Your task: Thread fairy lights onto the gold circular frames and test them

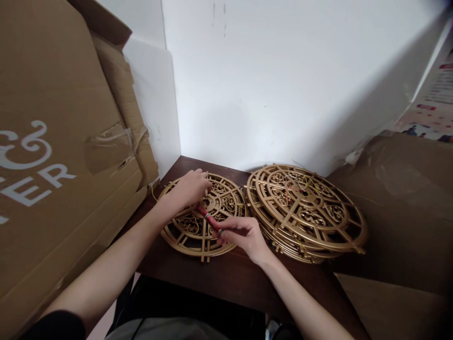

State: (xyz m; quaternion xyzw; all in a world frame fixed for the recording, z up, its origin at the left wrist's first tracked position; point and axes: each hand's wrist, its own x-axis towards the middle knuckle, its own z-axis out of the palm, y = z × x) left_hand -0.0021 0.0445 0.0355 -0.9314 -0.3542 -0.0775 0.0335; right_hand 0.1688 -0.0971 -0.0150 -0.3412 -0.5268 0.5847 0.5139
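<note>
A round gold openwork panel [204, 247] with scrollwork and spokes lies flat on the dark brown table. Held across its near middle is a slim red stick-like tool [210, 219] with silvery bands; its exact kind does not show. The fingers of my right hand [244, 234] close around the tool's near end. Over the panel's upper left part is my left hand [194, 188], its fingers bent together close to the hub. What those fingers pinch, if anything, is too small to make out. The tool's far end comes close below them.
To the right stands a tilted stack of similar gold panels [283, 218], with thin yellow wires on top. A large cardboard box [67, 108] walls off the left side. More cardboard [399, 208] is at the right, and a white wall [247, 94] rises behind.
</note>
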